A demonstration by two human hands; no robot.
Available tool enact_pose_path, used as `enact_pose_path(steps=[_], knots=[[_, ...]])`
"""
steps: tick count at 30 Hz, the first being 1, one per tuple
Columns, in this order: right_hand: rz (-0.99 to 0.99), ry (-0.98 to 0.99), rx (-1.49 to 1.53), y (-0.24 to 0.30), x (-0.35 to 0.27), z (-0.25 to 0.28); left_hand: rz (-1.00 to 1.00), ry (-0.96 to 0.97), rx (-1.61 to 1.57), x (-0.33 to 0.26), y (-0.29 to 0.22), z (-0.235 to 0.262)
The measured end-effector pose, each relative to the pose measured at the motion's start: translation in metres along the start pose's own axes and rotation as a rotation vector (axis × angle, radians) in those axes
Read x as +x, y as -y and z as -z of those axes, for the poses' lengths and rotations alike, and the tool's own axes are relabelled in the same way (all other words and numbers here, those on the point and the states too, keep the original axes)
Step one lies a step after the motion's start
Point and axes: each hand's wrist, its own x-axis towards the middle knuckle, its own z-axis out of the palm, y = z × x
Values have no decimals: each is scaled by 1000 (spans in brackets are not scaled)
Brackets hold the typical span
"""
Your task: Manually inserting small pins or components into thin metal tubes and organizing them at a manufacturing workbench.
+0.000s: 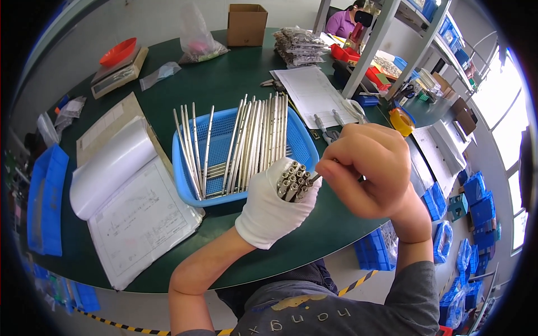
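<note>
My left hand (pixel 273 208), in a white glove, is wrapped round a bundle of slim metal tubes (pixel 291 182). Their round, hollow ends point up out of the fist. Close on the right, my bare right hand (pixel 367 168) pinches with thumb and curled forefinger. A thin dark piece shows between its fingertips and the tube ends; what it is I cannot make out. Behind the glove, a blue plastic basket (pixel 305 147) holds many long silvery tubes (pixel 259 131), most leaning upright against its far side, with others lying flat at the bottom.
An open folder of drawings (pixel 147 215) lies left of the basket, beside a blue bin (pixel 46 201). Further back are a scale with a red pan (pixel 119 51), a cardboard box (pixel 246 25) and stacked bagged parts (pixel 300 47). Paper sheets (pixel 314 92) and calipers lie behind my right hand. A person in purple sits beyond.
</note>
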Motion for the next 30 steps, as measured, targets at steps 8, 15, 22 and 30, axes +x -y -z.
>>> enact_pose_path(steps=[8,15,22,30], knots=[[18,-18,4,-5,0,-4,60,-10,-32,1,-2,0],[21,33,-10,-3,-3,-5,-10,-8,-13,0,4,0],[17,-23,1,-1,3,-9,2,-9,41,-1,5,-3],[-6,65,22,-3,2,-11,-37,-10,54,-1,8,-2]])
